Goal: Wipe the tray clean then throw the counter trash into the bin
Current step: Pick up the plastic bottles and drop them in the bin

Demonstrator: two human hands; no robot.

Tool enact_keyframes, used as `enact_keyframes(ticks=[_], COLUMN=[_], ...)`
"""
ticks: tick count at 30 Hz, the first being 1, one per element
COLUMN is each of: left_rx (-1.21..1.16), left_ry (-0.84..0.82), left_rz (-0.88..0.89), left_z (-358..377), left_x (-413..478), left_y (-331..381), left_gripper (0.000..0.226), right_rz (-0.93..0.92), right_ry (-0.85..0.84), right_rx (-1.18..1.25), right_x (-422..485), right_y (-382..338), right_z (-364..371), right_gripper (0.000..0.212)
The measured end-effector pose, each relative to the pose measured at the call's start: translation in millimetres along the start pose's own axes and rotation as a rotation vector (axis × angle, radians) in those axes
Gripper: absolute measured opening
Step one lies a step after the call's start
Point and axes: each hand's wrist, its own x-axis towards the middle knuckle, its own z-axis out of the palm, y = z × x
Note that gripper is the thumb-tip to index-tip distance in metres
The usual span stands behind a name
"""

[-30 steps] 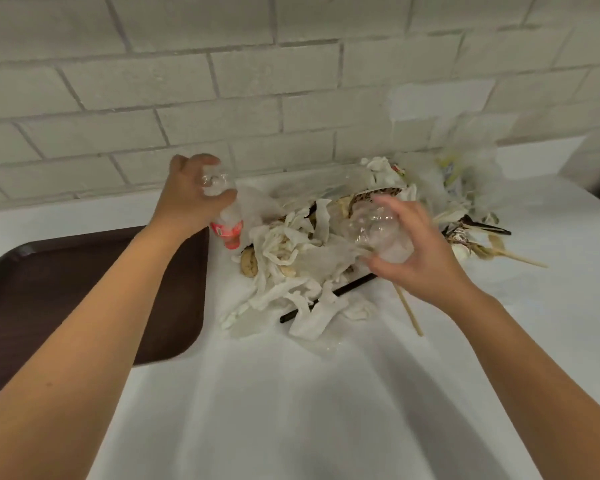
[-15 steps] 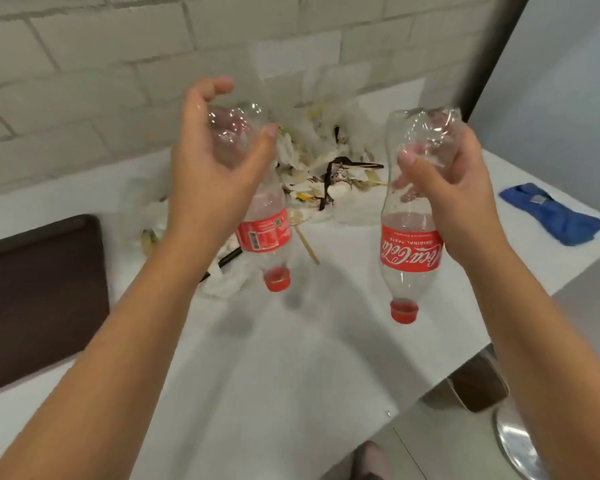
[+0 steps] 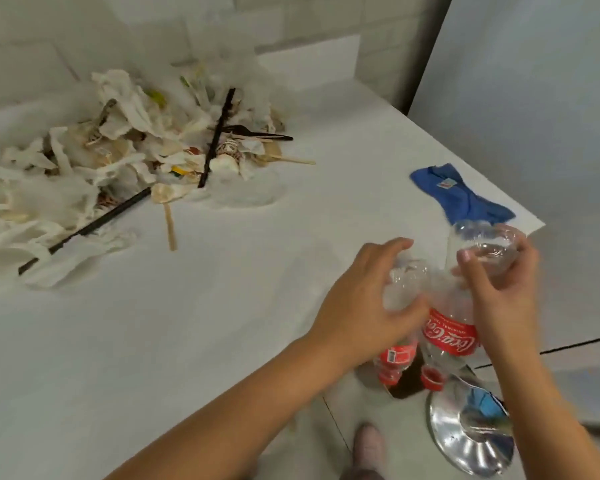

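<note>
Two empty cola bottles being held inverted past near-right counter edge, caps down over floor.
Left hand (image 3: 364,299) being kept clamped round base of smaller bottle (image 3: 397,355); right hand (image 3: 499,289) clamped round base of larger bottle (image 3: 447,337).
Bottles judged light, thin-walled, crushable, slick; grip best taken at ribbed base or waist.
Trash pile (image 3: 118,161) lying far left on white counter (image 3: 187,341); blue cloth (image 3: 461,195) lying at right edge.
Shiny lidded bin (image 3: 471,434) standing on floor below.
</note>
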Motion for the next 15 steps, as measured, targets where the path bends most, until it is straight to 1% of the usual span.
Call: enact_keyframes(ticks=[3,4,6,8,10,11,12,13,15], left_rx=[0.106,0.171,0.336,0.384,0.402,0.431,0.461,0.474,0.471], left_ry=[-0.077,-0.068,0.027,0.111,0.096,0.054,0.012,-0.026,-0.076], left_rz=[-0.078,-0.064,0.086,0.257,0.414,0.473,0.495,0.461,0.252], left_z=[62,79,108,134,161,176,191,206,233], left_x=[15,20,30,35,36,33,30,27,26], left_y=[-18,-25,-38,-48,-57,-65,-77,-95,-133], left_gripper=[0.064,0.064,0.059,0.058,0.052,0.047,0.043,0.04,0.04], right_rz=[0.04,0.059,0.12,0.16,0.206,0.243,0.293,0.346,0.435], right_ry=[-0.002,0.004,0.017,0.063,0.084,0.07,0.044,0.012,-0.044], right_rx=[-0.028,-0.049,-0.057,-0.052,-0.08,-0.098,-0.131,-0.168,-0.238], right_x=[10,14,21,26,29,30,31,31,33], right_y=[55,72,101,133,164,177,191,206,239], right_z=[-30,-39,-55,-68,-78,-81,-83,-84,-87], right_gripper=[0.055,0.055,0.057,0.057,0.061,0.064,0.066,0.069,0.077])
